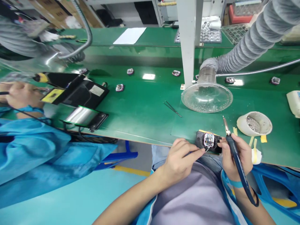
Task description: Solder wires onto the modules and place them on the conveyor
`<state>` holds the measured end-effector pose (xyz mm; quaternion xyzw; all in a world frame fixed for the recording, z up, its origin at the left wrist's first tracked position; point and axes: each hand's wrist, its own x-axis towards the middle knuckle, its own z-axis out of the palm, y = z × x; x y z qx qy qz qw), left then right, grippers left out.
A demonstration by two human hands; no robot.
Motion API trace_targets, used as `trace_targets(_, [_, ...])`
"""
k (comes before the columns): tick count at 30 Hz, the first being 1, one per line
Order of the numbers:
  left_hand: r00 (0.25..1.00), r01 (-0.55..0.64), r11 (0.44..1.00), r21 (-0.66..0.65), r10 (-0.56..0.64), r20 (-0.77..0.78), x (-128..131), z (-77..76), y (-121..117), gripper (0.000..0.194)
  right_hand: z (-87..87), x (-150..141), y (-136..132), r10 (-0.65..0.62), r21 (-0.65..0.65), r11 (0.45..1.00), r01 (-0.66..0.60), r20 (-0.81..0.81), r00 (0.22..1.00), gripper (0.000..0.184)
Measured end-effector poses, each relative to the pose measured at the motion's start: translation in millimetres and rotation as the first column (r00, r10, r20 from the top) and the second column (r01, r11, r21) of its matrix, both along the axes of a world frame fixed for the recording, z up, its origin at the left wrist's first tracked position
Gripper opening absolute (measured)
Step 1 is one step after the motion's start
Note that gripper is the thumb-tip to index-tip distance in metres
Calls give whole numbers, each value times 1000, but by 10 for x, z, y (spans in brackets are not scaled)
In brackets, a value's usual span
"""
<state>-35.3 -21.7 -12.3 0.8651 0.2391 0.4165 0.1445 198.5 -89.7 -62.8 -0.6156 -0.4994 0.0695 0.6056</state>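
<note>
- On my feed, the left hand is closed narrow, pinching a thin wire whose end reaches a small round circuit piece.
- The right hand is wrapped around a soldering iron, its tip up and just beside that piece.
- I see the circuit piece sitting in a black holder between both hands, at the near edge of the green bench.
- To the right is a white cup of grey scraps; to the left lie tweezers.
- Farther off, I see a clear funnel on a grey hose.
- At far left, a co-worker's hand grips a dark tool.
</note>
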Motion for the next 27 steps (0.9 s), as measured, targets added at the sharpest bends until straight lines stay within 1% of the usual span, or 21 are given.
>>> trace_targets(2, [999,-38,999,29,38,-1,123,-74,69,32,-5,18,-23,-6,-3,1000,6,50,999,46])
trace_targets(4, [998,-68,997,35,68,-6,180,-152,119,35,2,42,-33,16,23,1000,-18,89,996,46])
trace_targets(7, [994,-106,994,30,105,30,177,-245,170,41,13,86,-33,114,59,991,-121,112,987,46])
trace_targets(10, [989,-137,990,38,135,57,147,-301,197,41,10,128,-42,203,85,974,-211,92,975,45])
trace_targets(13, [990,-136,990,36,134,49,141,-322,204,40,-1,148,-71,251,100,961,-259,87,964,37])
trace_targets(16, [991,-128,991,29,127,44,149,-319,201,41,3,134,-95,268,105,955,-276,83,960,28])
trace_targets(19, [991,-121,993,20,119,52,154,-313,198,42,25,103,-99,260,117,957,-267,75,963,27])
trace_targets(22, [991,-118,993,16,117,58,154,-315,198,41,44,83,-95,223,133,964,-231,75,972,23])
trace_targets(27, [992,-120,993,14,120,39,148,-323,201,42,39,102,-117,242,88,964,-250,94,966,21])
